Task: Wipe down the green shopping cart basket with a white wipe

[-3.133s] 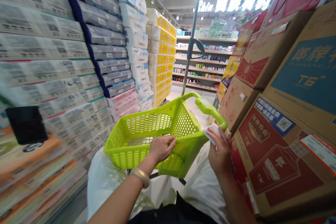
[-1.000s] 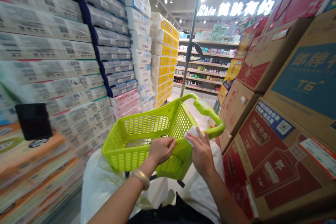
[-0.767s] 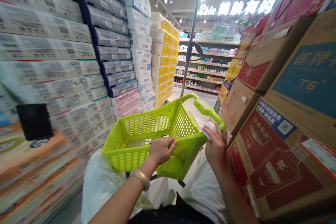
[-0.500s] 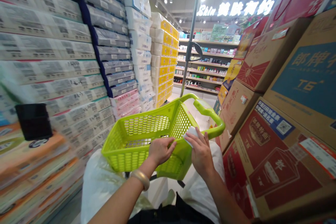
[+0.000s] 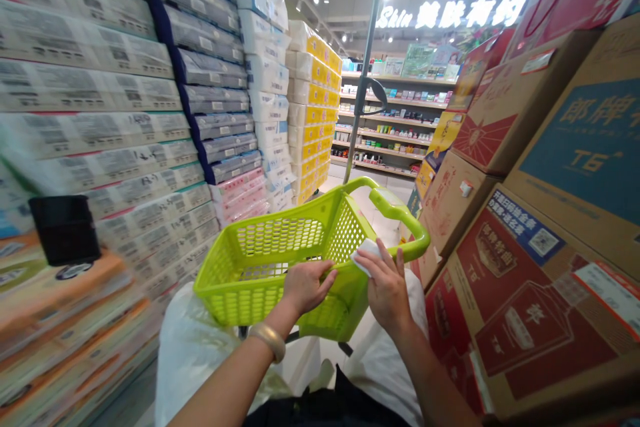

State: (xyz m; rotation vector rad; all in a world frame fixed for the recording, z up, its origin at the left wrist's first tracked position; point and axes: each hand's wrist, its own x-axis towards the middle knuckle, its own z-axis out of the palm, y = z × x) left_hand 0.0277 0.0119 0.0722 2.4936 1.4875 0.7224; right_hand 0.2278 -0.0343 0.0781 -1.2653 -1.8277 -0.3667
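1. The lime-green plastic shopping basket [image 5: 280, 260] is being held up in the aisle, tilted so the open top is facing the stacked tissue packs [image 5: 150, 147] on the left; nothing can be seen inside it.
2. The near rim is being gripped by the left hand [image 5: 306, 285], fingers curled over the edge, so that grip is closed on the basket.
3. A small white wipe [image 5: 366, 256] is being pressed against the basket's right wall, just under the handle [image 5: 400, 213], by the right hand [image 5: 387, 290]. Fingers are laid flat on it rather than clenched, so the wipe is being pinned more than squeezed.
4. Handling guess: the basket is probably light and fairly stiff, though the perforated walls are likely flexing a bit under pressure. The solid rim or the thick handle looks like the best place to take hold; smooth plastic may be getting slippery if the wipe is damp.
5. The wipe itself is looking soft and thin, easily bunched or dropped.
6. Hard to make out: whether the wipe is wet or dry, and the basket's underside, which is being hidden by the white bags [image 5: 200, 353] below.
7. The cardboard boxes [image 5: 525, 280] on the right are being cut off by the frame edge, and the tissue packs' print is too blurred to read.
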